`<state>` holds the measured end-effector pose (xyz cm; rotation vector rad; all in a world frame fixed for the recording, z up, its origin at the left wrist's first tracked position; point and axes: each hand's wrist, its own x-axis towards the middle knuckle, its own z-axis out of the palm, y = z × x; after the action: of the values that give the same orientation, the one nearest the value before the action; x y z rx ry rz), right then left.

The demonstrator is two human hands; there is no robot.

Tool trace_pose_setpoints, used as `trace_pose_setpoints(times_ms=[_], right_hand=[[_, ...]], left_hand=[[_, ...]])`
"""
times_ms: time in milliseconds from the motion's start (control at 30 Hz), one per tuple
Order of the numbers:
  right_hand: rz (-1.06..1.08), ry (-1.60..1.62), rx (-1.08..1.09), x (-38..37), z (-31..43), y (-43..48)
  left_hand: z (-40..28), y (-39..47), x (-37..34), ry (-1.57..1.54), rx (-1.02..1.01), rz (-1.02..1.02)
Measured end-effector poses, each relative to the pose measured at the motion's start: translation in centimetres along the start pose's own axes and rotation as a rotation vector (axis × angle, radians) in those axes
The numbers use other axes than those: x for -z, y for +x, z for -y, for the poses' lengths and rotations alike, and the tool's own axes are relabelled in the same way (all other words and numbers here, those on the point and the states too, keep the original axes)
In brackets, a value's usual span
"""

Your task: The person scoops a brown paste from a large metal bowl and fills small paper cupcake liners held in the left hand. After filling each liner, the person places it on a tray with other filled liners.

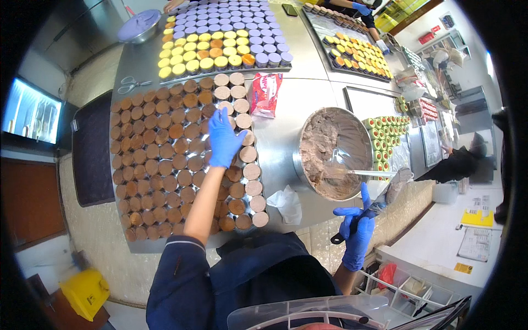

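My left hand (225,138), in a blue glove, reaches over a tray of small round brown cakes (159,148); its fingers are at a cake near the frosted rows, and whether they grip it is hidden. Pale pinkish-brown frosting tops the cakes (253,188) along the tray's right side. My gloved right hand (358,231) holds a black-handled spatula (385,198), its blade smeared with frosting. Left of the spatula stands a steel bowl (303,165) of the same frosting (319,142), with a white-handled scraper (359,173) resting in it.
A red packet (266,95) and a crumpled white paper (287,205) lie beside the cakes. Scissors (131,85) are at the upper left. Beyond stand purple- and yellow-topped cakes (206,64), a bowl of purple frosting (140,24) and green cakes (381,140). Other people work at the far tables.
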<state>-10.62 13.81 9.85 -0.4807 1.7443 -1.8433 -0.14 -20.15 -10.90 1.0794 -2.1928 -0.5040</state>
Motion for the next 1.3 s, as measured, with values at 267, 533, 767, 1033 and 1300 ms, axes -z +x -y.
trace_pose_setpoints(times_ms=[267,533,767,1033,1300], right_hand=[[-0.057,-0.105,0.02,3.3,1.3,-1.6],[-0.18,-0.114,0.105,10.0,1.4,-4.8],[-0.227,-0.104,0.09,13.4,2.5,-6.5],[-0.057,-0.823,-0.225,17.4,-0.9,-3.9],[-0.053,-1.024,0.05,20.4,-10.9,3.7]], left_hand=[[-9.3,-1.8,-8.1,-0.915,0.447,0.85],[-9.9,5.5,-12.7,-1.054,0.677,0.972],[-10.3,4.0,-13.8,-1.262,0.916,0.972],[-10.3,-4.4,-9.2,-1.41,0.952,0.665],[-12.6,-15.7,-3.7,-1.75,1.134,0.337]])
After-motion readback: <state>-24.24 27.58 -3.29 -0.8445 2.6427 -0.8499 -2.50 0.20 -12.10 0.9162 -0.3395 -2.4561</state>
